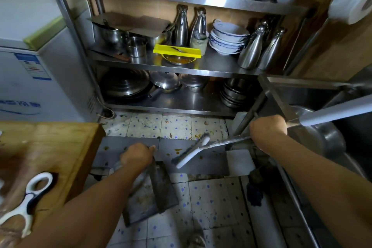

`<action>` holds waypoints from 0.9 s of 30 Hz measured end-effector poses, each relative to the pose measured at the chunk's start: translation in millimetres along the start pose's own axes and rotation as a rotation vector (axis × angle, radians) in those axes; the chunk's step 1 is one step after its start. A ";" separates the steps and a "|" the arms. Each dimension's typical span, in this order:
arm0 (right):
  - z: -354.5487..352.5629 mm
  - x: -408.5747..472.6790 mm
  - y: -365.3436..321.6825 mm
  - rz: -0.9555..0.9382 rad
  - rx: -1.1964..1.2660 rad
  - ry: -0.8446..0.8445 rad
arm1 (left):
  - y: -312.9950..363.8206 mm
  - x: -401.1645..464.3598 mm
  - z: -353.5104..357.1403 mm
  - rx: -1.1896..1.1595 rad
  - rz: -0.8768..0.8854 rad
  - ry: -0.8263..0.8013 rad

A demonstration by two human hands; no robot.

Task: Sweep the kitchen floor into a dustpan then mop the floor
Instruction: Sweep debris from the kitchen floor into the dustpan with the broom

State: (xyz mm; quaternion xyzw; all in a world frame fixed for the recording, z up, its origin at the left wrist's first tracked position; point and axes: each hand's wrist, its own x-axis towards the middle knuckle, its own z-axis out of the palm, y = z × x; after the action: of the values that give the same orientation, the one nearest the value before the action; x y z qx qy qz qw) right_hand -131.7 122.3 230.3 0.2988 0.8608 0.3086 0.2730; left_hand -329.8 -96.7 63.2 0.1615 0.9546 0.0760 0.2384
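Note:
A dark metal dustpan (159,189) rests tilted on the tiled floor (213,199), with some dirt inside it. My left hand (136,156) grips its handle at the upper end. A broom with a white head and dark bristles (191,151) is held just above the floor, to the right of the dustpan's top. Its shaft (231,140) runs up to my right hand (268,129), which grips it, and the grey handle continues beyond toward the upper right. Food scraps (203,135) lie on the tiles beyond the broom head.
A steel shelf rack (181,68) full of pots, bowls and flasks stands straight ahead. A white freezer (40,78) is at the left. A wooden block (50,147) with scissors (34,193) is at the lower left. A steel sink unit (322,106) borders the right.

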 end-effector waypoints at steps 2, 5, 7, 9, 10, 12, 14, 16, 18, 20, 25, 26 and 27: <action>7.3 28.2 -0.8 -0.012 0.012 0.001 | 13.6 13.9 -1.5 -0.011 -0.028 0.004; 20.4 61.6 -6.0 -0.032 0.078 -0.034 | 29.3 28.7 -6.0 -0.052 -0.058 0.015; 32.5 89.9 -6.4 -0.046 0.116 -0.039 | 45.0 43.4 -6.9 -0.096 -0.083 0.014; 46.6 118.8 -4.7 -0.061 0.139 -0.065 | 63.3 54.8 -6.7 -0.127 -0.099 -0.010; 52.1 129.7 -4.2 -0.057 0.161 -0.077 | 69.5 57.8 -6.8 -0.148 -0.115 -0.014; 63.2 155.5 -1.5 -0.057 0.190 -0.094 | 83.0 69.8 -1.7 -0.199 -0.147 -0.004; 73.4 178.9 -1.0 -0.053 0.225 -0.118 | 93.4 83.5 5.2 -0.260 -0.179 -0.002; 82.1 198.9 -3.6 -0.029 0.277 -0.152 | 104.3 99.0 11.8 -0.290 -0.207 -0.004; 89.2 217.7 -7.9 0.010 0.344 -0.192 | 114.5 112.2 15.1 -0.321 -0.239 0.003; 95.5 236.4 -13.3 0.051 0.405 -0.234 | 122.0 127.2 19.1 -0.338 -0.256 0.003; 106.9 274.6 -26.9 0.090 0.511 -0.351 | 128.5 160.8 29.7 -0.364 -0.275 -0.051; 109.3 282.3 -30.2 0.089 0.546 -0.392 | 130.2 167.4 31.8 -0.369 -0.289 -0.051; 112.3 290.7 -33.8 0.084 0.597 -0.436 | 132.9 174.0 33.0 -0.386 -0.304 -0.055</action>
State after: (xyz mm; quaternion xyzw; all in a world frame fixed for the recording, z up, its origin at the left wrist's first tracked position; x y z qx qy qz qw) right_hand -265.4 340.8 49.7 0.4591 0.8216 -0.0161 0.3377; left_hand -422.9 90.0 -11.1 -0.0303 0.9290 0.2157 0.2993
